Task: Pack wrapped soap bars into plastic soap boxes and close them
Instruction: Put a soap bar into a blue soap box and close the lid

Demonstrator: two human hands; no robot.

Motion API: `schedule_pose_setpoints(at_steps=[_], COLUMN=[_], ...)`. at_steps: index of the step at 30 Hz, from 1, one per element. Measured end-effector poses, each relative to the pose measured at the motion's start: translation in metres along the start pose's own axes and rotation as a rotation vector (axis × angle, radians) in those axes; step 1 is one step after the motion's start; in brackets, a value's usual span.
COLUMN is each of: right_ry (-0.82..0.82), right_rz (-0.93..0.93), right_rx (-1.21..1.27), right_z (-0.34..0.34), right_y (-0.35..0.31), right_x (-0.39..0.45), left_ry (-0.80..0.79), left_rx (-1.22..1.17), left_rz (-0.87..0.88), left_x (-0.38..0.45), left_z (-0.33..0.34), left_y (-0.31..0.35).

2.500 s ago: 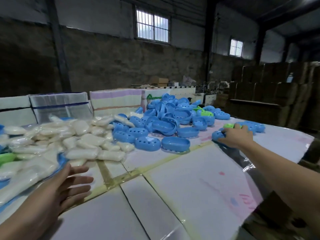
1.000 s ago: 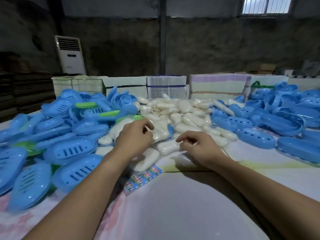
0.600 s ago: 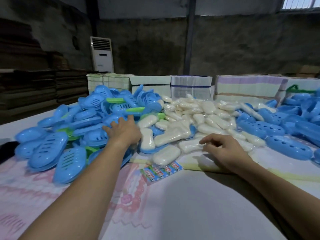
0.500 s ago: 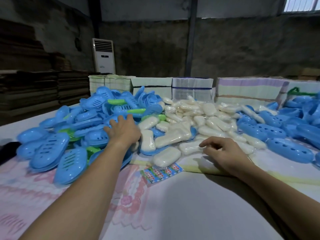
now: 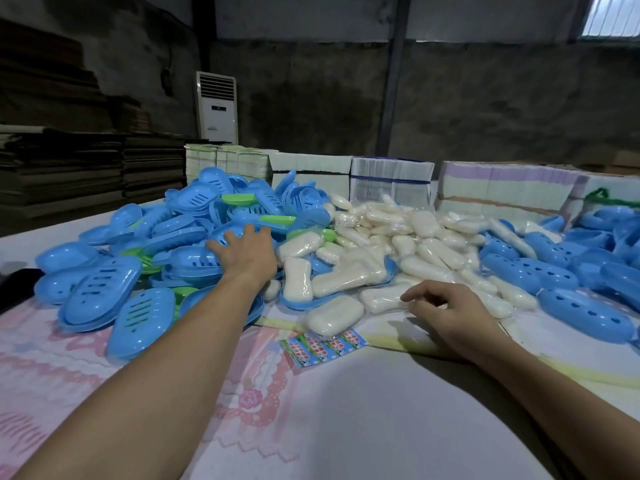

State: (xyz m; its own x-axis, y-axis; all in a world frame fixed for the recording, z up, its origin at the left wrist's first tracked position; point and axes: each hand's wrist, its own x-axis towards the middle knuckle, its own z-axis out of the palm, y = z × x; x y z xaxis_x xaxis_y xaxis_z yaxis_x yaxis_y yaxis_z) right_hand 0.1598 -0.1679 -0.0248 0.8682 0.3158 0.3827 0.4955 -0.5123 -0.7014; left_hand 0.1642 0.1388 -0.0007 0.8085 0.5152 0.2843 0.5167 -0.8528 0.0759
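The left hand (image 5: 247,252) lies with fingers spread flat on a slotted blue oval plastic soap box half (image 5: 199,259) in the heap at left. The right hand (image 5: 446,311), fingers loosely curled and empty, hovers beside a white, clear-wrapped soap bar (image 5: 382,298) at the near edge of the centre pile.

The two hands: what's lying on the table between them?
In the head view, wrapped soap bars lie between the left hand and right hand.

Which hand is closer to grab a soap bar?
The right hand: its fingertips hover beside a wrapped soap bar. The left hand rests on the blue soap boxes.
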Motion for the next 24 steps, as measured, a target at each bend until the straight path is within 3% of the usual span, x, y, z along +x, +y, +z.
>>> schedule_pose_setpoints(at_steps=[5, 9, 11, 15, 18, 20, 22, 24], right_ry=[0.004, 0.012, 0.018, 0.033, 0.082, 0.107, 0.07, -0.035], right_rz=[0.004, 0.009, 0.014, 0.017, 0.019, -0.006, -0.018, -0.034], right_rx=[0.014, 0.01, 0.012, 0.017, -0.031, -0.207, -0.397, -0.49], right_z=[-0.001, -0.001, 0.0, -0.001, -0.005, -0.01, -0.014, -0.015], right_y=[-0.003, -0.002, -0.002, -0.002, -0.005, -0.005, -0.002, 0.0], right_x=[-0.001, 0.001, 0.002, 0.003, 0.004, 0.006, 0.008, 0.008], left_ry=[0.201, 0.589, 0.668, 0.358, -0.234, -0.595, -0.68, -0.647], left_rx=[-0.118, -0.454, -0.7, -1.344, -2.039, -2.332, -2.461, -2.533], left_rz=[-0.001, 0.091, 0.13, 0.026, -0.267, -0.341, -0.414, -0.505], left_x=[-0.003, -0.008, -0.016, -0.041, -0.053, -0.056, -0.058, -0.063], left_z=[-0.001, -0.015, -0.023, -0.036, -0.045, -0.047, -0.049, -0.052], left_y=[-0.002, -0.003, 0.005, 0.038, 0.052, 0.051, 0.051, 0.053])
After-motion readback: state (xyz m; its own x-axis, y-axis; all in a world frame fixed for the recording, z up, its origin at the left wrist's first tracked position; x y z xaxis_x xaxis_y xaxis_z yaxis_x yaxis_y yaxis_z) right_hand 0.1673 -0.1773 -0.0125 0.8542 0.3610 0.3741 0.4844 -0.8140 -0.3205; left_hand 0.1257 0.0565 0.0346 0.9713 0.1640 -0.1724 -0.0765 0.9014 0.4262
